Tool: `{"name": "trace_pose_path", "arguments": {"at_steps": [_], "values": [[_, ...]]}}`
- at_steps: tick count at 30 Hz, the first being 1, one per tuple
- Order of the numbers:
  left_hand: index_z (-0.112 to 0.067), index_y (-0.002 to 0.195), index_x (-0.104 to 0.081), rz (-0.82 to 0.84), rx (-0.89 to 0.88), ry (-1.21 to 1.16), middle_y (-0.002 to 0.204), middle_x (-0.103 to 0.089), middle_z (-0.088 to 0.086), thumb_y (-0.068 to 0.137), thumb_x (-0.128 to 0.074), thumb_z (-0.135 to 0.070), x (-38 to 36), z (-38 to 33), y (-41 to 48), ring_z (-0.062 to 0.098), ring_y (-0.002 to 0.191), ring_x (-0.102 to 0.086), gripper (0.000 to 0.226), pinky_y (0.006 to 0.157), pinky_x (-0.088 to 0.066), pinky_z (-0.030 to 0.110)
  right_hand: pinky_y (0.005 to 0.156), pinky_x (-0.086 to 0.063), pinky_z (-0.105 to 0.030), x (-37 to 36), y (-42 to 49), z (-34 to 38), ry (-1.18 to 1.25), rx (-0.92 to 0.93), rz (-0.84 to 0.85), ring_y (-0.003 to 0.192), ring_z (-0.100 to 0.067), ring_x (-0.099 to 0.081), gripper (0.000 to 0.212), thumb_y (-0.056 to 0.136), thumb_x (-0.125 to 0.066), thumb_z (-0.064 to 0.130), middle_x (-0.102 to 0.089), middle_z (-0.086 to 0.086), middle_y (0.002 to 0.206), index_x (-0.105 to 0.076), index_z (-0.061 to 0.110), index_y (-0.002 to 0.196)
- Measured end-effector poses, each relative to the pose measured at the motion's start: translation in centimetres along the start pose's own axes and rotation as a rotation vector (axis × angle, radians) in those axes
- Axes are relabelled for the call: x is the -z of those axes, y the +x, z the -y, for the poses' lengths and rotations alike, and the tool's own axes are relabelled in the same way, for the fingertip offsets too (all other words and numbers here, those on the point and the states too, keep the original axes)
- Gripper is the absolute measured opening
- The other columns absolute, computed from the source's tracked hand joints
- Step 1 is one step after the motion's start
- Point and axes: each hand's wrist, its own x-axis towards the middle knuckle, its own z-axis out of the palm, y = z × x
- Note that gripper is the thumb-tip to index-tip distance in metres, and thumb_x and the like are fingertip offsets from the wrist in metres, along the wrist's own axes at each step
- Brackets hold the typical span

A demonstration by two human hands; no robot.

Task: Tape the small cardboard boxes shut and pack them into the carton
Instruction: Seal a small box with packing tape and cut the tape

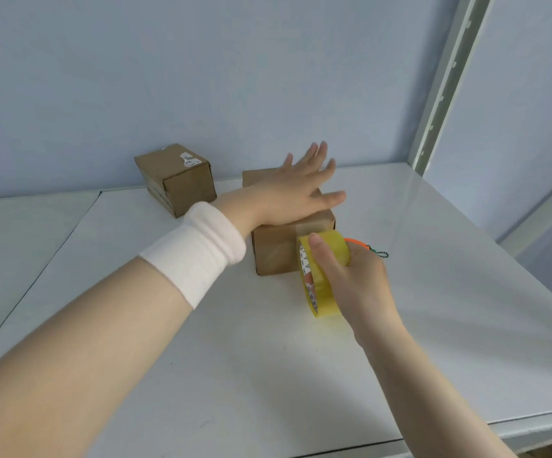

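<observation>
Gripping the yellow tape roll (322, 300) at centre frame, the right hand (357, 279) tapes the front of the near box (274, 252) while the left hand (294, 196) presses flat-fingered on top; 1 other box (182, 183) sits upper left, packing apparently unstarted, carton unseen.

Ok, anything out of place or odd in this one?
Nothing damaged. The rear box sits skewed, apart from the box under the left hand; an orange item with a bead chain pokes out behind the right hand gripping the tape roll.
</observation>
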Motion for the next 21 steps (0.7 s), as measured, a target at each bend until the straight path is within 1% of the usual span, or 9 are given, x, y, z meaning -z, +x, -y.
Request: {"name": "trace_pose_path", "arguments": {"at_steps": [1,3,6,8,10,12,13,17,21], "values": [[-0.013,0.151,-0.001,0.007,-0.016,0.033,0.157,0.018,0.008,0.099,-0.024,-0.047,-0.4,-0.1,0.1,0.015,0.144,0.018,0.065,0.118,0.007,0.035,0.051,-0.046,-0.019,0.0,0.3,0.0,0.008,-0.007,0.02,0.047,-0.008,-0.059,0.031,0.089,-0.057,0.039,-0.062,0.005,0.053,-0.058,0.016,0.068],[-0.02,0.151,-0.001,0.025,-0.003,0.022,0.158,0.012,0.002,0.097,-0.026,-0.052,-1.6,0.1,0.1,0.012,0.145,0.014,0.068,0.119,0.005,0.033,0.052,-0.048,-0.023,-0.2,0.7,0.0,0.038,-0.025,0.065,0.045,-0.012,-0.059,0.03,0.09,-0.056,0.038,-0.063,0.0,0.057,-0.059,0.012,0.076],[-0.023,0.151,-0.002,0.014,0.015,-0.002,0.159,0.009,-0.001,0.095,-0.027,-0.055,-1.8,0.4,0.3,0.009,0.145,0.012,0.069,0.119,0.004,0.032,0.055,-0.051,-0.025,0.5,0.8,-0.1,0.101,-0.032,0.171,0.051,-0.013,-0.063,0.02,0.091,-0.055,0.033,-0.065,0.001,0.063,-0.059,0.014,0.086],[-0.024,0.151,-0.003,-0.005,0.021,-0.007,0.159,0.008,-0.002,0.095,-0.028,-0.055,-1.7,0.5,0.3,0.008,0.145,0.011,0.068,0.119,0.005,0.03,0.059,-0.051,-0.022,1.3,0.4,-0.6,0.149,-0.025,0.274,0.059,-0.011,-0.065,0.015,0.092,-0.055,0.027,-0.068,0.001,0.068,-0.058,0.013,0.095],[-0.024,0.151,-0.004,-0.009,0.024,-0.007,0.159,0.008,-0.003,0.095,-0.028,-0.055,-1.8,0.4,0.3,0.007,0.144,0.011,0.068,0.118,0.006,0.027,0.057,-0.047,-0.015,1.8,0.1,-1.2,0.124,0.02,0.328,0.06,-0.007,-0.064,0.016,0.093,-0.053,0.024,-0.068,0.001,0.067,-0.058,0.01,0.1],[-0.024,0.151,-0.004,-0.006,0.029,-0.005,0.159,0.007,-0.003,0.095,-0.028,-0.054,-1.8,0.4,0.2,0.006,0.144,0.011,0.068,0.117,0.006,0.026,0.054,-0.044,-0.012,1.9,-0.3,-1.5,0.108,0.048,0.306,0.057,-0.003,-0.063,0.018,0.093,-0.052,0.025,-0.067,0.002,0.064,-0.058,0.009,0.099],[-0.024,0.151,-0.004,-0.009,0.029,-0.004,0.159,0.007,-0.004,0.095,-0.028,-0.054,-1.8,0.4,0.3,0.006,0.144,0.011,0.068,0.117,0.006,0.026,0.054,-0.045,-0.012,1.8,-0.4,-1.5,0.116,0.051,0.278,0.056,-0.002,-0.063,0.019,0.093,-0.052,0.027,-0.067,0.003,0.062,-0.058,0.01,0.097],[-0.023,0.151,-0.004,-0.024,0.031,-0.007,0.159,0.007,-0.004,0.096,-0.026,-0.053,-2.0,0.6,0.4,0.006,0.144,0.011,0.066,0.117,0.005,0.026,0.056,-0.051,-0.018,1.1,-1.3,-1.7,0.143,-0.01,0.2,0.055,-0.006,-0.065,0.019,0.093,-0.051,0.034,-0.069,0.002,0.06,-0.06,0.017,0.091],[-0.023,0.151,-0.006,-0.04,0.019,-0.004,0.159,0.004,-0.003,0.096,-0.027,-0.054,-2.1,0.7,0.4,0.007,0.145,0.008,0.066,0.118,0.002,0.027,0.057,-0.052,-0.02,0.8,-1.2,-1.1,0.137,-0.047,0.204,0.053,-0.006,-0.063,0.02,0.094,-0.049,0.034,-0.067,0.004,0.056,-0.06,0.02,0.085]]}}
